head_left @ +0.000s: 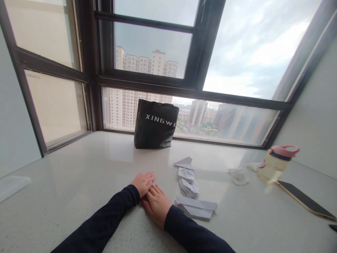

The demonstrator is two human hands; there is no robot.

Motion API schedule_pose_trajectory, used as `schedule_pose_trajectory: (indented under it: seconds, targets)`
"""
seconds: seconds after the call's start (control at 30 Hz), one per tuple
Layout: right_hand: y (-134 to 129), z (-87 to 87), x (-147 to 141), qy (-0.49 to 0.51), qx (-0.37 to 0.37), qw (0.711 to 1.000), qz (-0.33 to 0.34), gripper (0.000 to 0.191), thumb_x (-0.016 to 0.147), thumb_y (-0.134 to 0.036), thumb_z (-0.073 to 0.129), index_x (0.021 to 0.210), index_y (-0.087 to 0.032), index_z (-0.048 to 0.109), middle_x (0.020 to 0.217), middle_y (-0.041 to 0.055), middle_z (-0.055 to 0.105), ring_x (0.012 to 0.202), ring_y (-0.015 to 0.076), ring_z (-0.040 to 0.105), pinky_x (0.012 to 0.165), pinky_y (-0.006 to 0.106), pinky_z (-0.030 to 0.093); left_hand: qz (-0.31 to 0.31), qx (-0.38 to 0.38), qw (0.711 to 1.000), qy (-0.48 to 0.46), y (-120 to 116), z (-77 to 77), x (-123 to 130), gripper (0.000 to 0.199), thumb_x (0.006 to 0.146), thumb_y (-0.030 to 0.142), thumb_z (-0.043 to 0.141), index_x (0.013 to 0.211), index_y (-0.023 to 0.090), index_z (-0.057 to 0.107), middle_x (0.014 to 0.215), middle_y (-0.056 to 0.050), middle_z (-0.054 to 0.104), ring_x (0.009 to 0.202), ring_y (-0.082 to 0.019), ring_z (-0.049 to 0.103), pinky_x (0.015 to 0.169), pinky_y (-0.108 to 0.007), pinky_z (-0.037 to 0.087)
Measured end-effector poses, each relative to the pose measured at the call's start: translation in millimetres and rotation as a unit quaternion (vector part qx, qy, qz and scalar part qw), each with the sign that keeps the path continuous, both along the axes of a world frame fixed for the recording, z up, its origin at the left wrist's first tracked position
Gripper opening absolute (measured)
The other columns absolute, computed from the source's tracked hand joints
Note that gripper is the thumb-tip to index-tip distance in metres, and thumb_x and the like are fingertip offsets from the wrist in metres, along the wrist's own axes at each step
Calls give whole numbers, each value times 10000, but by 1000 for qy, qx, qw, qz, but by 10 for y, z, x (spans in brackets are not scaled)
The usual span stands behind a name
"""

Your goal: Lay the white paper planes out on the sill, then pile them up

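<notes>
My left hand lies flat on the pale speckled counter, fingers stretched out toward the right. Beside it my right hand also rests flat, its fingers touching the left hand. Neither one holds anything. Just right of my right hand sits a stack of folded white paper. Beyond that stack, a row of overlapping folded paper pieces runs away from me, ending in a pointed folded paper. Dark sleeves cover both arms to the wrists.
A black bag with white lettering stands by the window. To the right are crumpled white tissue, a clear bottle with a pink lid, and a dark flat device. A whitish translucent object lies at the left edge.
</notes>
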State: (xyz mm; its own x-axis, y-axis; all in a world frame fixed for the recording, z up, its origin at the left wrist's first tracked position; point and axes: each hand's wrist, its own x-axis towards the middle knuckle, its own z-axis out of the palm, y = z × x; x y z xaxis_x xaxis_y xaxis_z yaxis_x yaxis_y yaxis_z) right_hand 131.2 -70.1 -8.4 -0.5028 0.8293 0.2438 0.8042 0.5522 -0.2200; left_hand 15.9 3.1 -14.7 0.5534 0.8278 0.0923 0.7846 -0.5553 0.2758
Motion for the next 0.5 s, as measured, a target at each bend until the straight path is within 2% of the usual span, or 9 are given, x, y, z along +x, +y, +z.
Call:
schedule_pose_trajectory:
  seconds: [0.5]
  targets:
    - [-5, 8, 14, 7, 13, 1000, 5, 387, 792, -267, 410, 1160, -153, 455, 1214, 101, 469, 1152, 218, 359, 972, 376, 269, 2, 5, 1000, 1, -1, 6, 4, 418, 829, 219, 243, 1203, 206, 429, 1287, -29, 380, 1185, -181, 315, 984, -427, 187]
